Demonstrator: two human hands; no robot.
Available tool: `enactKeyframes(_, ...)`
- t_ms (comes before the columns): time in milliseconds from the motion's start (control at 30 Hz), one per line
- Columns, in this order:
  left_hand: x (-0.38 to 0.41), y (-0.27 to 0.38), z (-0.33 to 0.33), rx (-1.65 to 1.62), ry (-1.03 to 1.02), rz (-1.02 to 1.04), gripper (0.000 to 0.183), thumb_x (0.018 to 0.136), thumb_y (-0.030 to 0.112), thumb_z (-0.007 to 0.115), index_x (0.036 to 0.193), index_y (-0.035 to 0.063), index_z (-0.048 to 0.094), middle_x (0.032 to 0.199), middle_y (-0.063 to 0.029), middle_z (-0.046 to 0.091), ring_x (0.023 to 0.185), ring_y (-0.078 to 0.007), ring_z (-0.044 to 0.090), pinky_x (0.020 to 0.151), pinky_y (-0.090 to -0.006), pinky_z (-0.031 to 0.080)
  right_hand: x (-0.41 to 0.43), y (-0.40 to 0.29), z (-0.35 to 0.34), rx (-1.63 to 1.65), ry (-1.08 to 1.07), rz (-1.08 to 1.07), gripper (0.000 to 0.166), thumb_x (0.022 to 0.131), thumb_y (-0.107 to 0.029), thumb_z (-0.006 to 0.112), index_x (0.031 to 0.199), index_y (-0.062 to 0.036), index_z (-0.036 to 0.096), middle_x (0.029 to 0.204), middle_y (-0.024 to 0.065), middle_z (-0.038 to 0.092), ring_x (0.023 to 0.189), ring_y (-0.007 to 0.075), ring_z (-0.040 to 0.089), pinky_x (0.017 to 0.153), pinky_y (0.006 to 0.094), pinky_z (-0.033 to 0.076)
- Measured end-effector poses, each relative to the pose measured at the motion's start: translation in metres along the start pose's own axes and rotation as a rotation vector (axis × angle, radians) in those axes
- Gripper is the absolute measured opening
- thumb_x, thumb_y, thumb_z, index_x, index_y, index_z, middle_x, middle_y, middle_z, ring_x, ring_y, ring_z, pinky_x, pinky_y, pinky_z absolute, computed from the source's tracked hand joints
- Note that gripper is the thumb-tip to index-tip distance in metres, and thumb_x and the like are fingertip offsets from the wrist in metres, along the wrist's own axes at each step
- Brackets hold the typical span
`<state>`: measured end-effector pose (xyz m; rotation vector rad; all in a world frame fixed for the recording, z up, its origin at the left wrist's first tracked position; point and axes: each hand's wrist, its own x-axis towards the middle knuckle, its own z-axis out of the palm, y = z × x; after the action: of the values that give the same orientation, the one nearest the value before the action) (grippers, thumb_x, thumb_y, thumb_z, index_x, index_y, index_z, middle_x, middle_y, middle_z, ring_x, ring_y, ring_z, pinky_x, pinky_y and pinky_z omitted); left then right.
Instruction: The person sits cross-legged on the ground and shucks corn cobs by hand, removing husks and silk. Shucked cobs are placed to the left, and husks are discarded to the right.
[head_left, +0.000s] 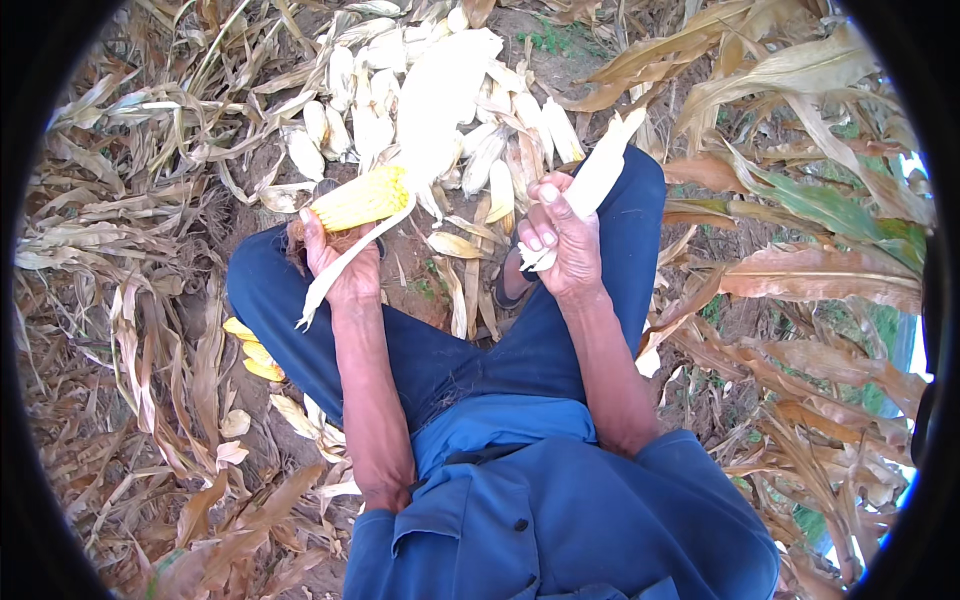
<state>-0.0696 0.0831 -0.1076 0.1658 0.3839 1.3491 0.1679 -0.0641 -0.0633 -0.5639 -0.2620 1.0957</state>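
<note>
My left hand (345, 262) holds an ear of corn (364, 199) by its silk end, with its yellow kernels bare. Pale husk is still joined at the ear's far end, and one narrow strip (352, 259) hangs back over the wrist. My right hand (562, 236) is closed around a pale piece of corn husk (604, 169) that points up and to the right. Between and beyond both hands lies a pile of corn ears in husks (375, 124), partly washed out by glare.
Husked yellow ears (259, 352) lie on the ground beside my left knee. Dry corn stalks and leaves (135, 217) cover the soil on the left. Large dry leaves (817, 277) stand close on the right. Loose husks (457, 292) lie between my legs.
</note>
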Motion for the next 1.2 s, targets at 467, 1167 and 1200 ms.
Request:
enactKeyframes(467,-0.013,-0.037,-0.012,-0.137,0.119,-0.290,0.051,0.102,0.036,0.067,0.134,-0.0014,0.056,0.134,-0.0182,0.065,0.123,-0.0315,0.064,0.107,-0.0506,0.054,0.011,0.063,0.051,-1.528,-0.216,-0.967,0.053,0.078,-0.002,0.079,0.130,-0.0092,0.066,0.119,0.0138,0.061,0.094,0.0301,0.071,0.074,0.0386,0.060)
enactKeyframes(1167,-0.033,-0.056,0.000,0.042,0.176,-0.177,0.050,0.105,0.027,0.061,0.142,-0.0041,0.048,0.146,-0.0183,0.057,0.137,-0.0332,0.055,0.116,-0.0554,0.047,0.046,0.053,0.039,-0.265,0.165,-0.258,0.024,0.099,-0.022,0.075,0.113,-0.0046,0.067,0.097,0.0005,0.066,0.078,0.0082,0.057,0.064,0.0255,0.047)
enactKeyframes(1200,-0.033,-0.057,-0.001,0.072,0.150,-0.162,0.049,0.105,0.026,0.061,0.142,-0.0037,0.049,0.146,-0.0175,0.057,0.137,-0.0330,0.055,0.115,-0.0555,0.047,0.046,0.048,0.035,-0.279,0.177,-0.186,0.034,0.099,-0.022,0.075,0.124,-0.0024,0.062,0.106,0.0027,0.066,0.089,0.0106,0.061,0.077,0.0273,0.051)
